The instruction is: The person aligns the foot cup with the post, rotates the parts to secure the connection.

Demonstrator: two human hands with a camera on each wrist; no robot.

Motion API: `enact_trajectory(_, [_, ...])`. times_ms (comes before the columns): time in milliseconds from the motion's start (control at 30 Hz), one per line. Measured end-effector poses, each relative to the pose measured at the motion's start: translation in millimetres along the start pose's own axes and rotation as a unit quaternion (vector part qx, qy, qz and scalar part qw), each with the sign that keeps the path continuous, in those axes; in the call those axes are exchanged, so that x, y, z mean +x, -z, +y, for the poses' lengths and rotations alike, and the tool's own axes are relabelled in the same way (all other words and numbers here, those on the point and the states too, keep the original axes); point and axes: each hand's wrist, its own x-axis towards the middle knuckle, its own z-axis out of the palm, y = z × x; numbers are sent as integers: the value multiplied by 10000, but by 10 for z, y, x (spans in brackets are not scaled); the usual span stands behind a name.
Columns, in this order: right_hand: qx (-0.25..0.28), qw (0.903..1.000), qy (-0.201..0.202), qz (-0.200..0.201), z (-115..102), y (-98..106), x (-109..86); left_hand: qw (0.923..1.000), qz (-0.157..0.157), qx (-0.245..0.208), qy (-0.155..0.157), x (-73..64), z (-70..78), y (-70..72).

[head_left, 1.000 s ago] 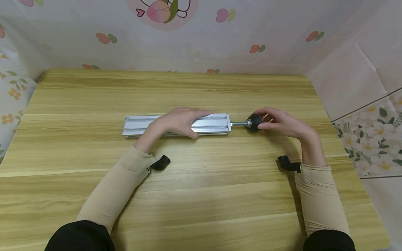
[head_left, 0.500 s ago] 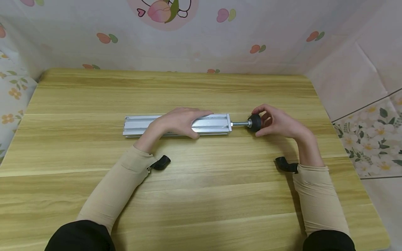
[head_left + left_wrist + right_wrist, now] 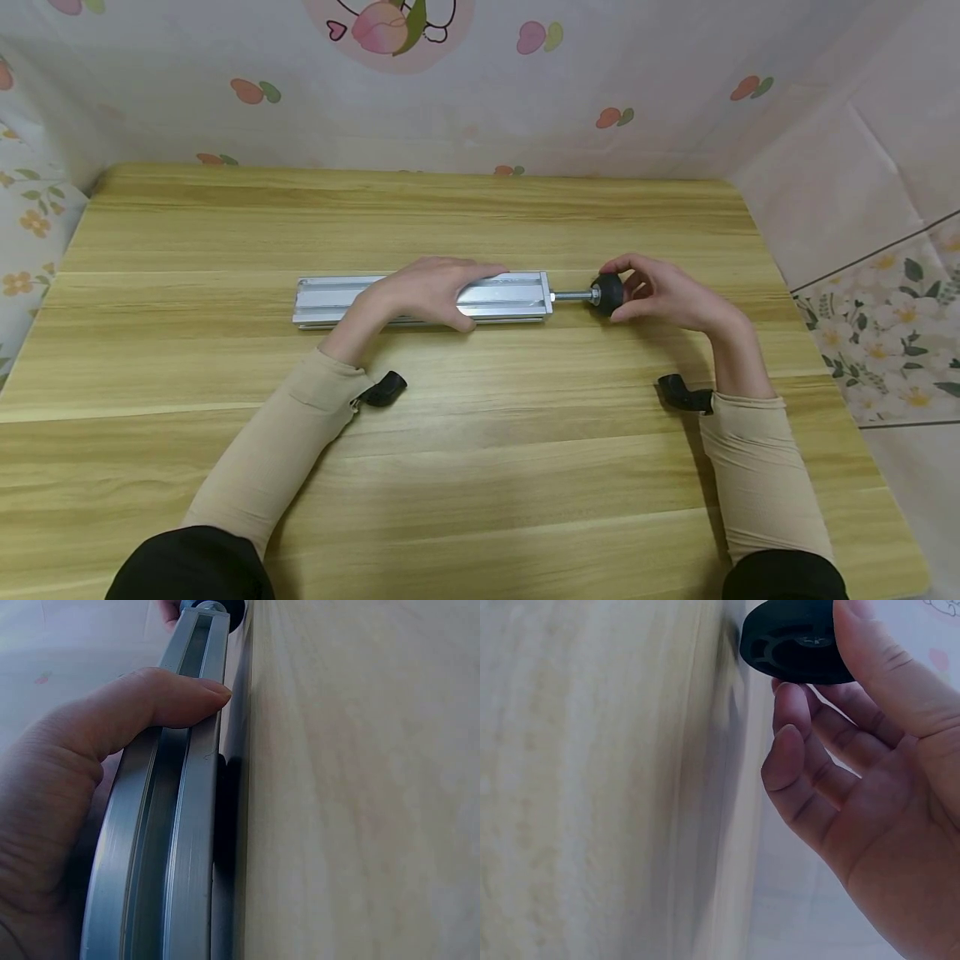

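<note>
A silver slotted aluminium profile (image 3: pixel 510 297) lies lengthwise across the wooden table. My left hand (image 3: pixel 423 292) grips it around the middle, and in the left wrist view the thumb lies along its slotted side (image 3: pixel 169 795). From the profile's right end a threaded rod (image 3: pixel 573 296) with nuts runs out to a black round levelling foot (image 3: pixel 609 293). My right hand (image 3: pixel 663 292) pinches that foot between thumb and fingers. In the right wrist view the hollow, ribbed underside of the foot (image 3: pixel 799 649) shows, with the thumb on one edge and other fingers curled below.
The wooden table (image 3: pixel 525 500) reaches back to a patterned white curtain (image 3: pixel 450 108). Floral panels (image 3: pixel 900 325) stand at the right. A black wrist-camera mount (image 3: pixel 384 389) juts from the left sleeve, and another black mount (image 3: pixel 682 393) from the right.
My right hand has shifted its hold on the foot's rim, its wrist moving slightly left. The left hand and the profile stay in place.
</note>
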Motion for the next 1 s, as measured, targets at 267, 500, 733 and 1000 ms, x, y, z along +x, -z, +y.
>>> enact_trajectory(267, [-142, 9998, -26, -107, 9, 14, -7, 10000, -5, -22, -5, -5, 1, 7])
enact_trajectory(500, [-106, 9996, 3, -249, 0, 15, -18, 10000, -1, -22, -22, -3, -7, 0])
enact_trajectory(733, [-55, 9993, 68, -351, 6, 16, -30, 10000, 27, -49, -29, -6, 2, -1])
enact_trajectory(1000, [166, 9997, -45, -145, -27, 11, -36, 10000, -1, -3, -23, 5, -4, -6])
